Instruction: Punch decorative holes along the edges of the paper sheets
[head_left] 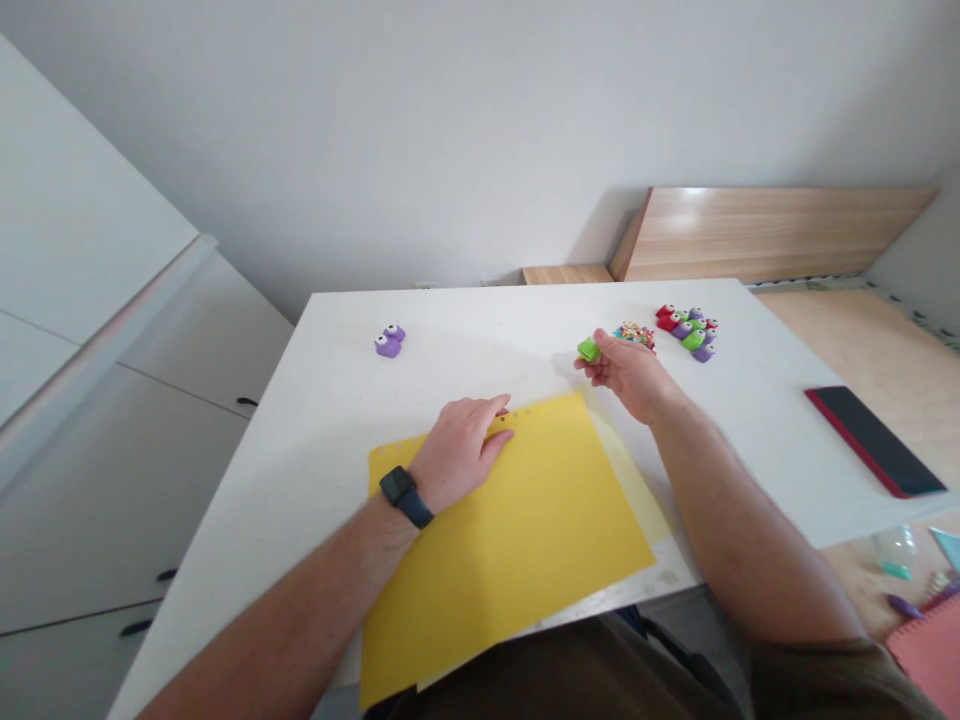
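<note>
A yellow sheet of paper point(525, 520) lies at the table's front edge, with small punched marks along its far edge. My left hand point(463, 440) rests on this sheet near that edge, its thumb apart from its fingers. Beyond the sheet's far right corner, my right hand point(626, 372) pinches a small green craft punch point(589, 350) between thumb and fingers. Just behind that hand is a heap of tiny multicoloured bits point(636, 333), partly hidden by it. Two purple craft punches point(388, 346) stand together at the far left of the table.
Several red, green and purple punches point(691, 340) are grouped at the far right of the white table point(300, 450). A dark tablet-like slab with a red edge point(874, 440) lies at the right side. Under the yellow sheet shows a paler sheet point(637, 480).
</note>
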